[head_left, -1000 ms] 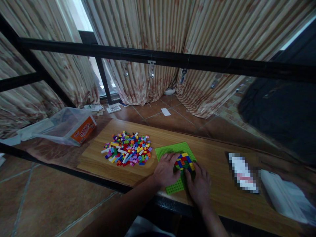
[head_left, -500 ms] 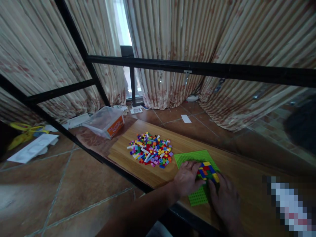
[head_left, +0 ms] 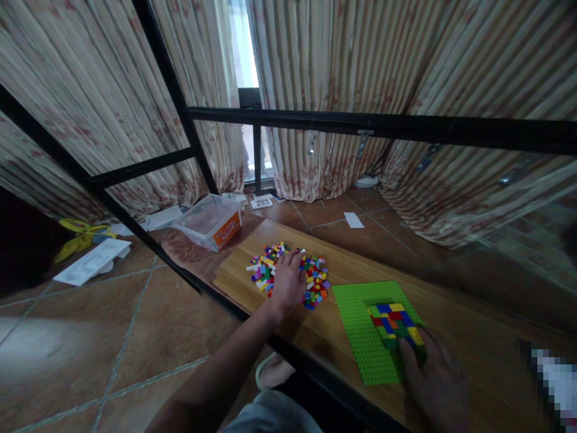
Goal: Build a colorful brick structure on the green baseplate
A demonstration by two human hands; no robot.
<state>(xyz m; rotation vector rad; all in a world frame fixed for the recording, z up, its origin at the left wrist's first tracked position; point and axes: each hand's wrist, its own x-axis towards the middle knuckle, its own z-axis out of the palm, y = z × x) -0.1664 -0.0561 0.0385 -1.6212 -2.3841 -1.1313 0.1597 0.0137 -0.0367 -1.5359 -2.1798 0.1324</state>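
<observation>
My left hand is over a pile of loose toy building bricks in many colours, its fingers stretched into the pile and covering some of them. No brick shows in its grasp. On a green studded baseplate sits a low block of joined bricks in blue, yellow, red, orange and green. With thumb and fingers, my right hand grips the near right corner of this block. The fingertips on its far side are partly hidden.
The wooden board holds bricks and baseplate. Beyond its far left end stands a clear plastic box with an orange label. A black metal frame crosses in front of the curtains. White foam packaging lies on the tiled floor.
My left hand has left the block of bricks and moved left to the loose pile. My right hand stays at the block's corner. The view has shifted slightly.
</observation>
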